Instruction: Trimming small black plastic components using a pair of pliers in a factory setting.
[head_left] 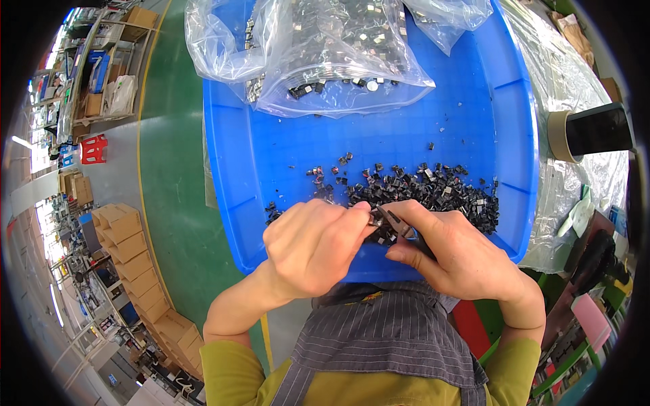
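Over the near edge of a blue plastic tray (311,139), both my hands meet. My right hand (460,254) is closed round a pair of pliers (401,227) whose jaws point left. Closed in a pinch, my left hand (311,243) has its thumb and fingertips at the plier jaws, on a small dark part (374,218) whose kind I cannot make out. Just beyond my hands lies a heap of small black parts (440,193), some with shiny metal faces. More such parts fill a clear plastic bag (338,47) at the tray's far side.
On the right, a table covered in clear plastic sheet holds a tape roll (559,137) with a dark object (599,130) against it. Cardboard boxes (135,257) are lined up along the left. A red stool (93,149) stands on the floor near shelves.
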A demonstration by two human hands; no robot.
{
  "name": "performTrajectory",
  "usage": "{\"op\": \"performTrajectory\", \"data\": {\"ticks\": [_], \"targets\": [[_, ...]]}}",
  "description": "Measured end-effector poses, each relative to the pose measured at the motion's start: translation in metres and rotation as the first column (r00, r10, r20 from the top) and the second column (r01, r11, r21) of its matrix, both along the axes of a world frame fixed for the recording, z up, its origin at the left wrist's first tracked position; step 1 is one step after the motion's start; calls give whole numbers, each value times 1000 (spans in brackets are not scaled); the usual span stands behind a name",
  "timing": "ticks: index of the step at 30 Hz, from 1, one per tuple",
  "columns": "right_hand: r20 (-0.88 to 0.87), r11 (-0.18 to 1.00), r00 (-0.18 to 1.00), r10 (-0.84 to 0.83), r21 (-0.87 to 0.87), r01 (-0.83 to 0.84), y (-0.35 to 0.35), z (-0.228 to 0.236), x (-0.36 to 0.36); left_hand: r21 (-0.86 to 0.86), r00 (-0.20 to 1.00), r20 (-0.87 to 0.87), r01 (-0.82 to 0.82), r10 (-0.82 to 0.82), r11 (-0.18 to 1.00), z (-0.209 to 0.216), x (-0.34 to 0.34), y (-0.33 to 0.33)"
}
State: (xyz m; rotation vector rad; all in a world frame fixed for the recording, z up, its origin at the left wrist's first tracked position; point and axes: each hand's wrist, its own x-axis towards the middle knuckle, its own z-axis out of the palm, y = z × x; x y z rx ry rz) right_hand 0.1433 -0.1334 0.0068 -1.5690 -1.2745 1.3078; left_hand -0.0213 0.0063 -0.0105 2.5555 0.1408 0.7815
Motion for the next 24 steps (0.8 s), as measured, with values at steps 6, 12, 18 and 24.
{"op": "performTrajectory", "data": {"ticks": [6, 12, 18, 24], "targets": [[17, 1000, 1000, 11, 29, -12, -1, -1, 0, -944, 963, -219, -167, -160, 285, 22, 2, 2], [13, 1000, 1000, 14, 20, -15, 1, 2, 0, -997, 917, -56, -31, -396, 69, 22, 2, 9], [9, 999, 1000, -20, 40, 20, 2, -3, -2, -941, 929, -63, 66, -364, 332, 19, -2, 5], [443, 977, 877, -187, 179, 118, 1, -7, -3, -932, 957, -166, -73, -237, 355, 21, -3, 3]]}}
